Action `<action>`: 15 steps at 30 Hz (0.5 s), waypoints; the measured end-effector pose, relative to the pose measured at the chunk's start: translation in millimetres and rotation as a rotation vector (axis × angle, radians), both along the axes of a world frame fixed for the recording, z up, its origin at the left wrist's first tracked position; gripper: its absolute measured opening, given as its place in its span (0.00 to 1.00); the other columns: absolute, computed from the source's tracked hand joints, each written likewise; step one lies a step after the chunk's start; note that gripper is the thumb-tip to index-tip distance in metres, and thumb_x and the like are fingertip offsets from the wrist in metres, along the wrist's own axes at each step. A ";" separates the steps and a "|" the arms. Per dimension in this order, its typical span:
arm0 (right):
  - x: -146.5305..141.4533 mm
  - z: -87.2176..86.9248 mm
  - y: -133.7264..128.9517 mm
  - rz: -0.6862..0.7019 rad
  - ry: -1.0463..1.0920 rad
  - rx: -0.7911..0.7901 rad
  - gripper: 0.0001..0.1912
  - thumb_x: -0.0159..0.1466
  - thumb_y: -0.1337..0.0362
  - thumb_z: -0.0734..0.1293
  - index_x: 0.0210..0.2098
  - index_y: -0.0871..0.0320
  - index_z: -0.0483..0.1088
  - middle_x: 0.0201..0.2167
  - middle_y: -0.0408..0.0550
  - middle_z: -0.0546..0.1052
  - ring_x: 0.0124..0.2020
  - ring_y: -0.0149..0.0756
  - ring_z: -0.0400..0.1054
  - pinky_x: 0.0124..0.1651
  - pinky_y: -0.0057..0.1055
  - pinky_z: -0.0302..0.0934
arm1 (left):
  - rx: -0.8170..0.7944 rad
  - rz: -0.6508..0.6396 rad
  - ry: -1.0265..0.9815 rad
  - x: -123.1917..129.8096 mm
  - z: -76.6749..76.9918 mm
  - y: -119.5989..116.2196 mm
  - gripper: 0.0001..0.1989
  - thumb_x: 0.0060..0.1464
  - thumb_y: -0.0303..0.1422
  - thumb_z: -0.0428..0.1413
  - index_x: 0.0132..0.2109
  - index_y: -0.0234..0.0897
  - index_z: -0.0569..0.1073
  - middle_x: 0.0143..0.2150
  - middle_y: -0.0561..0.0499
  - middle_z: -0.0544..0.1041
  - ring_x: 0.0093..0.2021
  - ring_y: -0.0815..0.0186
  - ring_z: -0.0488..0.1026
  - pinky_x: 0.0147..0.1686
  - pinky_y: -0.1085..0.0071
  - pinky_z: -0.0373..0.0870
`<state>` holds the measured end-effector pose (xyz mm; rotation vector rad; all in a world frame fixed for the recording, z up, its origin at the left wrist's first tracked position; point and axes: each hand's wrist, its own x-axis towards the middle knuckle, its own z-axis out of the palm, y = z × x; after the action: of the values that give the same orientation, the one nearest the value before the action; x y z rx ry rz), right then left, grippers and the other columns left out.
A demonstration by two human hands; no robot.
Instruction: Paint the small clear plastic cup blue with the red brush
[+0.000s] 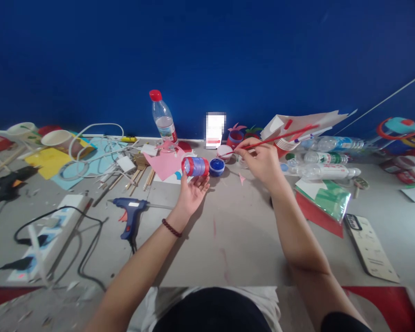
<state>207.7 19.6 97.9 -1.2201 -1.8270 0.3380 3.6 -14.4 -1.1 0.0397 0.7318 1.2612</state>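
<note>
On the fingers of my left hand (191, 192) lies a small purple cylinder (198, 167) with red bands at both ends, tilted on its side; the thumb is against its left end. My right hand (261, 161) pinches a long red paintbrush (287, 135), its tip at a small jar of pale pink paint (224, 153). Just right of the cylinder stands an uncapped jar of blue paint (216, 168). Pink paper (162, 162) lies behind my left hand.
To the left are a blue glue gun (129, 214), a power strip (51, 240) and tangled cables. A bottle with a red cap (163, 117) stands behind. Plastic bottles (327, 171), stacked cups (284, 147) and a phone (371, 249) are on the right.
</note>
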 end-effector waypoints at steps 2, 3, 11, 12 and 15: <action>1.5 4.3 12.9 0.028 -0.063 -0.026 0.08 0.65 0.63 0.67 0.29 0.56 0.74 0.34 0.45 0.80 0.33 0.36 0.72 0.41 0.36 0.65 | 0.015 0.011 0.000 0.6 2.0 0.7 0.24 0.60 0.52 0.52 0.40 0.34 0.75 0.39 0.43 0.81 0.41 0.63 0.79 0.42 0.68 0.72; 0.9 5.7 18.3 0.068 -0.092 -0.055 0.09 0.65 0.64 0.67 0.28 0.56 0.74 0.36 0.46 0.80 0.35 0.37 0.73 0.44 0.37 0.65 | 0.017 0.015 0.004 0.8 3.1 1.0 0.24 0.61 0.53 0.51 0.40 0.34 0.75 0.39 0.43 0.81 0.42 0.62 0.79 0.42 0.68 0.72; -16.3 -4.2 32.2 0.157 -0.118 -0.166 0.14 0.66 0.66 0.63 0.27 0.56 0.76 0.38 0.48 0.82 0.38 0.40 0.75 0.49 0.40 0.66 | 0.063 -0.022 0.033 1.6 0.6 6.0 0.25 0.63 0.53 0.48 0.43 0.34 0.76 0.45 0.43 0.80 0.48 0.59 0.79 0.43 0.68 0.72; -17.5 -6.1 32.7 0.177 -0.105 -0.180 0.14 0.66 0.66 0.62 0.27 0.56 0.76 0.38 0.48 0.82 0.38 0.40 0.75 0.49 0.40 0.66 | 0.069 -0.028 0.032 2.4 0.2 6.3 0.25 0.63 0.52 0.48 0.43 0.34 0.76 0.46 0.43 0.80 0.49 0.58 0.79 0.43 0.69 0.73; -17.9 -8.0 34.7 0.213 -0.099 -0.226 0.14 0.66 0.67 0.61 0.26 0.57 0.75 0.37 0.48 0.81 0.37 0.40 0.74 0.48 0.40 0.67 | 0.057 -0.031 0.032 5.2 1.6 6.7 0.24 0.64 0.50 0.48 0.44 0.34 0.75 0.47 0.42 0.79 0.52 0.56 0.78 0.42 0.69 0.74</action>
<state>189.8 54.3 89.9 -1.2124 -2.0533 0.6279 8.9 -7.7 0.5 0.1180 0.7197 1.2539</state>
